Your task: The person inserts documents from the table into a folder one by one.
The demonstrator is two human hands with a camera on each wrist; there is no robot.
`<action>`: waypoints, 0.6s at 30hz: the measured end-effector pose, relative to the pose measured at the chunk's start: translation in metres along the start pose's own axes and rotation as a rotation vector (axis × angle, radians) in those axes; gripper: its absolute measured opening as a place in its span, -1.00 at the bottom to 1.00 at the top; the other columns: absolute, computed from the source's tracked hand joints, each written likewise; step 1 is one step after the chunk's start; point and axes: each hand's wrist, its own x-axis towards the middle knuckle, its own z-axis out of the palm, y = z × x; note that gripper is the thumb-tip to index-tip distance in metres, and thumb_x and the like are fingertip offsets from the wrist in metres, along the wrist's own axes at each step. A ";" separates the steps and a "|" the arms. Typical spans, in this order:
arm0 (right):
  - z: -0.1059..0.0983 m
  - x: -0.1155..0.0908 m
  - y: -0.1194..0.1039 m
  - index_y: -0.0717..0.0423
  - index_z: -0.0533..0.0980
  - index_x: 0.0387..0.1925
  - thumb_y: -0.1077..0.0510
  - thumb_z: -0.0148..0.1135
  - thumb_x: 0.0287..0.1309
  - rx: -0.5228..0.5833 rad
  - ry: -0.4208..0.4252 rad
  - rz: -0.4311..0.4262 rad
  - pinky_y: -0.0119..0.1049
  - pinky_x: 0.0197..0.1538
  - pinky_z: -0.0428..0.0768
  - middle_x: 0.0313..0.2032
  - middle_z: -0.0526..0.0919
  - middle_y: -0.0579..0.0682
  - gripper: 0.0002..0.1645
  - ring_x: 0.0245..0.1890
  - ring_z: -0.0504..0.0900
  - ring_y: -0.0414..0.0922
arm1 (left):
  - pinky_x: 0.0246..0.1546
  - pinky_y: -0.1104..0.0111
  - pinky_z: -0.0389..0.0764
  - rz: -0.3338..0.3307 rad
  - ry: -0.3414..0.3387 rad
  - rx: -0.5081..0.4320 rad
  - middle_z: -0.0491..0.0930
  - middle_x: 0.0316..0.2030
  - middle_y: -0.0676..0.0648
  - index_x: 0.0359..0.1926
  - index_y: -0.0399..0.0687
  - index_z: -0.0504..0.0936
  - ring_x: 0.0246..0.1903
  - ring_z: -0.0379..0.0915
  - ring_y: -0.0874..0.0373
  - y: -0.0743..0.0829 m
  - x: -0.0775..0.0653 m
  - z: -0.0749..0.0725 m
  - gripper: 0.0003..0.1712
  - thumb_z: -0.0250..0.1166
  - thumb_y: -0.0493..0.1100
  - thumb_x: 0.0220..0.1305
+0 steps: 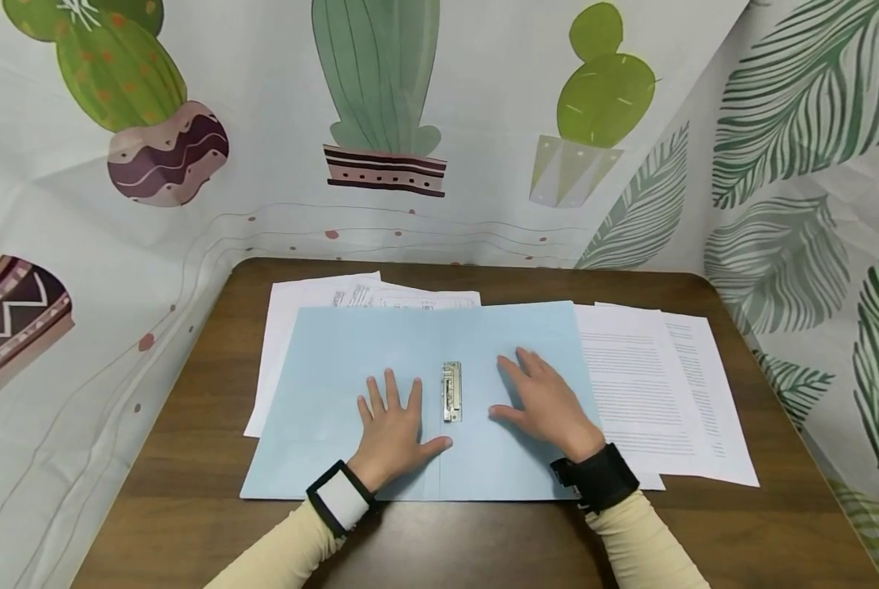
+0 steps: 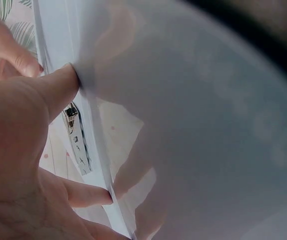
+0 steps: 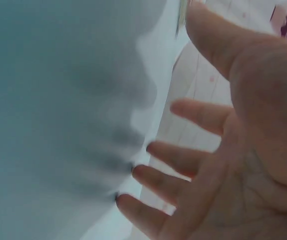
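Resting your spread left hand (image 1: 391, 438) on the open blue folder (image 1: 380, 343), left of its metal clip (image 1: 451, 393), you have your right hand (image 1: 548, 405), also spread, over the right cover (image 1: 483, 458).

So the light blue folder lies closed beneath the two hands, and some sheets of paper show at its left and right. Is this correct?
Not quite: the light blue folder lies open, not closed; the head view shows it spread out, its metal clip exposed. The rest is right.
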 end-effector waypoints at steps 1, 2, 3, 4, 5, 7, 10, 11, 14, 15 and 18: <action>0.002 0.002 -0.005 0.22 0.38 0.44 -0.19 0.51 0.13 -0.002 0.005 -0.009 0.23 0.39 0.30 0.43 0.30 0.42 -0.02 0.43 0.27 0.39 | 0.26 -0.52 -0.02 0.002 -0.002 0.002 -0.06 0.46 -0.67 0.51 -0.32 0.27 0.41 -0.28 -0.73 0.000 0.000 0.000 0.23 0.44 0.43 0.10; 0.005 0.004 -0.010 0.22 0.38 0.44 -0.20 0.50 0.14 0.001 0.007 -0.018 0.25 0.38 0.31 0.42 0.30 0.44 -0.01 0.42 0.27 0.41 | 0.26 -0.52 -0.01 0.004 -0.003 0.003 -0.06 0.46 -0.67 0.51 -0.32 0.27 0.41 -0.28 -0.73 0.000 0.000 0.000 0.22 0.44 0.42 0.11; 0.007 0.006 -0.016 0.21 0.37 0.44 -0.21 0.49 0.14 0.004 0.008 -0.021 0.26 0.37 0.32 0.42 0.29 0.44 -0.01 0.41 0.28 0.42 | 0.26 -0.52 -0.01 0.005 -0.003 0.005 -0.06 0.46 -0.67 0.51 -0.32 0.27 0.41 -0.27 -0.73 0.001 0.000 0.000 0.22 0.44 0.42 0.11; 0.010 0.009 -0.021 0.20 0.37 0.44 -0.23 0.48 0.14 0.003 0.007 -0.027 0.28 0.35 0.33 0.42 0.29 0.45 0.00 0.41 0.28 0.43 | 0.26 -0.52 0.00 0.003 -0.001 0.008 -0.06 0.46 -0.67 0.51 -0.32 0.27 0.41 -0.27 -0.73 0.000 0.000 0.000 0.21 0.44 0.42 0.12; 0.013 0.012 -0.026 0.19 0.37 0.45 -0.25 0.48 0.15 0.003 0.007 -0.030 0.30 0.33 0.34 0.42 0.29 0.46 0.00 0.40 0.28 0.44 | 0.26 -0.52 0.00 0.003 0.001 0.011 -0.06 0.46 -0.67 0.51 -0.32 0.27 0.41 -0.27 -0.73 0.000 0.001 0.000 0.21 0.43 0.42 0.12; 0.019 0.017 -0.034 0.15 0.37 0.45 -0.29 0.46 0.14 -0.002 0.001 -0.028 0.34 0.31 0.35 0.42 0.29 0.45 0.01 0.41 0.28 0.44 | 0.26 -0.52 0.00 0.001 0.004 0.009 -0.06 0.46 -0.67 0.51 -0.31 0.27 0.41 -0.26 -0.72 0.000 0.001 -0.001 0.21 0.43 0.42 0.11; 0.026 0.021 -0.043 0.09 0.37 0.46 -0.35 0.45 0.12 -0.008 -0.013 -0.007 0.40 0.28 0.34 0.43 0.30 0.41 0.03 0.42 0.26 0.44 | 0.26 -0.52 -0.01 0.004 0.003 0.005 -0.06 0.46 -0.67 0.50 -0.32 0.28 0.41 -0.27 -0.73 0.000 0.001 -0.001 0.22 0.44 0.42 0.10; 0.029 0.021 -0.045 0.07 0.36 0.47 -0.36 0.45 0.11 -0.007 -0.018 0.002 0.41 0.28 0.32 0.43 0.30 0.40 0.04 0.42 0.25 0.44 | 0.26 -0.53 -0.01 0.004 0.001 0.004 -0.06 0.46 -0.67 0.50 -0.31 0.29 0.41 -0.27 -0.73 0.000 0.001 -0.001 0.22 0.44 0.42 0.10; 0.034 0.023 -0.050 0.04 0.35 0.48 -0.38 0.45 0.09 0.003 -0.022 0.027 0.45 0.29 0.28 0.44 0.30 0.39 0.06 0.43 0.23 0.45 | 0.25 -0.53 0.00 0.007 0.006 0.009 -0.05 0.45 -0.68 0.49 -0.32 0.30 0.41 -0.26 -0.73 0.001 0.000 -0.001 0.21 0.45 0.42 0.09; 0.036 0.023 -0.050 0.04 0.34 0.48 -0.38 0.45 0.09 0.006 -0.020 0.033 0.45 0.30 0.27 0.44 0.29 0.38 0.06 0.43 0.22 0.45 | 0.25 -0.53 0.00 0.006 0.004 0.014 -0.05 0.46 -0.67 0.50 -0.32 0.29 0.41 -0.26 -0.73 0.000 0.000 -0.001 0.21 0.45 0.42 0.10; 0.039 0.023 -0.051 0.02 0.33 0.50 -0.39 0.43 0.10 0.007 -0.017 0.047 0.45 0.31 0.24 0.45 0.27 0.38 0.07 0.44 0.20 0.45 | 0.25 -0.53 0.01 0.010 0.008 0.020 -0.04 0.45 -0.67 0.49 -0.33 0.30 0.40 -0.24 -0.73 0.000 0.000 0.000 0.21 0.45 0.42 0.09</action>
